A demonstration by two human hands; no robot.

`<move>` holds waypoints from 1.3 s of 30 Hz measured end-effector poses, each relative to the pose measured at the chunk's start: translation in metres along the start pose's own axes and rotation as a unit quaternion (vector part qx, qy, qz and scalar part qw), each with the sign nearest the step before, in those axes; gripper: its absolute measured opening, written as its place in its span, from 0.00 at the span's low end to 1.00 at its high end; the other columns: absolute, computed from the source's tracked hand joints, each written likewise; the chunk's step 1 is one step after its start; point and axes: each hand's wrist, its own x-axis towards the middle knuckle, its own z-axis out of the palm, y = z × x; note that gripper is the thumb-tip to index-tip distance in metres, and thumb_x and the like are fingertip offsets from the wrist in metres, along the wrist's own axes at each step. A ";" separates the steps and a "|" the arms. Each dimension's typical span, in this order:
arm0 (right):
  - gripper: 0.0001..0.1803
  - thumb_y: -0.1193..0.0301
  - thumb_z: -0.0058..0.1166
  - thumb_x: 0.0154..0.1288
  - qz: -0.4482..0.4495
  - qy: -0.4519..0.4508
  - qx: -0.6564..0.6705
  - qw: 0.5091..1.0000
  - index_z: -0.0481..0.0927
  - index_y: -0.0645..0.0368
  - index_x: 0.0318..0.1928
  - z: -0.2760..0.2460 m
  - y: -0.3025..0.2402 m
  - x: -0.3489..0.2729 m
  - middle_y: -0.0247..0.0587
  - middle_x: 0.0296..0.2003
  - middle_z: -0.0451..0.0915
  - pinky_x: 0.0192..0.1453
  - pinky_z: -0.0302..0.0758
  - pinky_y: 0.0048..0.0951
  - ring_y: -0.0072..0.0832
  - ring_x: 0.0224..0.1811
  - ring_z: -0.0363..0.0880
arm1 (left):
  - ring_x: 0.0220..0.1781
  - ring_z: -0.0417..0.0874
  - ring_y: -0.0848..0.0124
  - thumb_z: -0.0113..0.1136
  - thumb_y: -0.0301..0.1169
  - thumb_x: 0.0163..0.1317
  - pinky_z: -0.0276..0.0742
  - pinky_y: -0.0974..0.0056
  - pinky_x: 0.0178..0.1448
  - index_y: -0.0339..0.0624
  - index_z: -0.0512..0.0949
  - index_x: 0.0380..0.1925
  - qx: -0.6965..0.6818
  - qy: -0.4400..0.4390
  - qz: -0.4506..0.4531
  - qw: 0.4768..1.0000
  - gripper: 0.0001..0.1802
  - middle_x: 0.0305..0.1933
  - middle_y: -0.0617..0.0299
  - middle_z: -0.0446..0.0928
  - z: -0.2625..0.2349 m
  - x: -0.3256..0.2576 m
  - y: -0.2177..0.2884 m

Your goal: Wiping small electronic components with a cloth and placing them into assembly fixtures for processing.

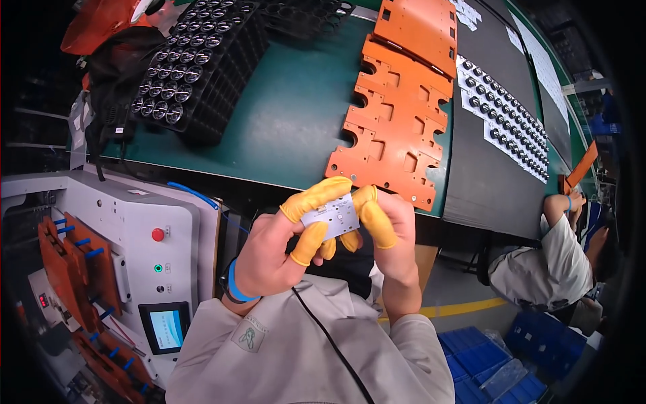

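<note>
A small whitish-grey circuit board (342, 217) with small holes and tiny parts is held up in front of my chest. My left hand (274, 244) grips its left side between thumb and fingers. At the board's right edge, my right hand (392, 232) has its fingers closed on it. Yellow finger cots cover fingertips on both hands, and a blue band circles my left wrist. Just beyond my hands lies an orange fixture plate (397, 121) with cutouts, on the green table (282, 101).
A black tray (232, 84) of shiny round lens-like parts stands at the far left. White boards with black round parts (508, 121) lie on a dark mat to the right. A grey machine (176, 252) with a red button borders my left. Another person (548, 262) sits at right, near blue bins (481, 360).
</note>
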 end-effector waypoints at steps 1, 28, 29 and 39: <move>0.12 0.70 0.49 0.76 -0.012 0.012 -0.017 1.000 0.77 0.64 0.34 0.002 0.000 0.001 0.32 0.20 0.77 0.24 0.66 0.19 0.15 0.20 0.71 | 0.26 0.79 0.78 0.49 0.24 0.73 0.77 0.72 0.32 0.34 0.68 0.67 -0.001 -0.002 -0.002 1.000 0.23 0.31 0.59 0.82 0.002 0.001 0.000; 0.06 0.77 0.54 0.70 -0.001 -0.014 -0.057 0.998 0.77 0.67 0.34 -0.006 0.001 -0.004 0.36 0.20 0.78 0.26 0.70 0.22 0.19 0.20 0.74 | 0.25 0.83 0.72 0.56 0.15 0.62 0.79 0.70 0.32 0.31 0.74 0.61 0.138 -0.002 0.044 0.990 0.25 0.37 0.57 0.85 0.003 0.001 0.000; 0.07 0.77 0.55 0.69 -0.009 -0.008 -0.060 0.998 0.77 0.67 0.33 -0.005 0.001 -0.004 0.36 0.20 0.78 0.26 0.70 0.22 0.19 0.20 0.74 | 0.24 0.84 0.70 0.57 0.14 0.61 0.79 0.69 0.32 0.31 0.75 0.60 0.137 -0.002 0.057 0.989 0.25 0.38 0.55 0.86 0.003 0.000 -0.003; 0.05 0.78 0.55 0.66 -0.021 -0.010 -0.048 0.999 0.78 0.69 0.34 -0.004 -0.003 -0.005 0.41 0.25 0.82 0.34 0.76 0.23 0.22 0.25 0.78 | 0.23 0.82 0.73 0.56 0.14 0.62 0.77 0.70 0.30 0.31 0.75 0.61 0.134 0.009 0.066 0.989 0.25 0.31 0.59 0.84 0.005 -0.001 -0.001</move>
